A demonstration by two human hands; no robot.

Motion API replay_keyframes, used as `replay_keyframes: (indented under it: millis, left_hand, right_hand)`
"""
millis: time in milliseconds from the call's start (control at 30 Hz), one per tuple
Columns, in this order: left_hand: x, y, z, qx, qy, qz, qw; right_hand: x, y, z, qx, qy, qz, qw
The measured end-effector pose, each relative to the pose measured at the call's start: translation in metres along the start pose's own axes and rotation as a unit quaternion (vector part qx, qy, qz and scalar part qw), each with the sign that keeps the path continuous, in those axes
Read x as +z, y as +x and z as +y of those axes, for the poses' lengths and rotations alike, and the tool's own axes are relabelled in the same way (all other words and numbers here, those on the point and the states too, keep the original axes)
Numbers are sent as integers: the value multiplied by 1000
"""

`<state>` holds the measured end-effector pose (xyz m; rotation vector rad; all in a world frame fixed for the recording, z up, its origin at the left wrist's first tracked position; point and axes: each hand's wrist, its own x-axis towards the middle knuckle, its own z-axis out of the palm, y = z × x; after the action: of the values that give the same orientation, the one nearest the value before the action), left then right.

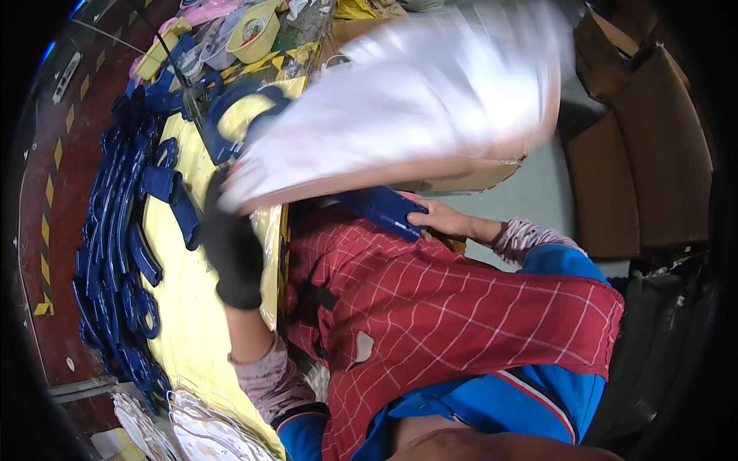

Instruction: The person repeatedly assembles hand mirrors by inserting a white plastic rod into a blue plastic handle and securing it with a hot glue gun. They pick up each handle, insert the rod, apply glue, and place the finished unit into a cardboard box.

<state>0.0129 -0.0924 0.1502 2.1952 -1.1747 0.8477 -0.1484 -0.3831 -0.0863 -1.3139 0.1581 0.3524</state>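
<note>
My left hand [233,257], in a dark glove, grips the near left corner of a large white, shiny sheet-like thing with a brown edge [415,100]. Motion smears this thing, so its kind is unclear, and its corner partly hides my fingers. My bare right hand [444,219] is closed on the end of a dark blue plastic piece [380,209] above my lap. The far end of that piece passes under the white thing. By my left hand, a curved blue plastic part [184,211] lies on the yellow tabletop [192,323].
Blue plastic parts [115,230] are piled along the table's left side. Yellow tubs [254,31] stand at the far end. A thin dark rod [178,73] rises near a blue ring-shaped part [231,115]. White stringed items [215,426] lie at the near end; cardboard boxes [653,146] stand right.
</note>
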Motion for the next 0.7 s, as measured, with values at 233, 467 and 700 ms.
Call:
replay_keyframes:
  millis: [233, 467, 700]
  left_hand:
    - [31, -29, -22, -2, -29, -191, 981]
    - [-15, -102, -73, -174, -69, -272, 944]
    - [-58, -142, -98, -321, -54, -215, 921]
  right_hand:
    - [-35, 6, -18, -63, 174, 236, 954]
    - [-145, -60, -29, -137, 194, 461, 855]
    - [-225, -99, 30, -70, 221, 596, 768]
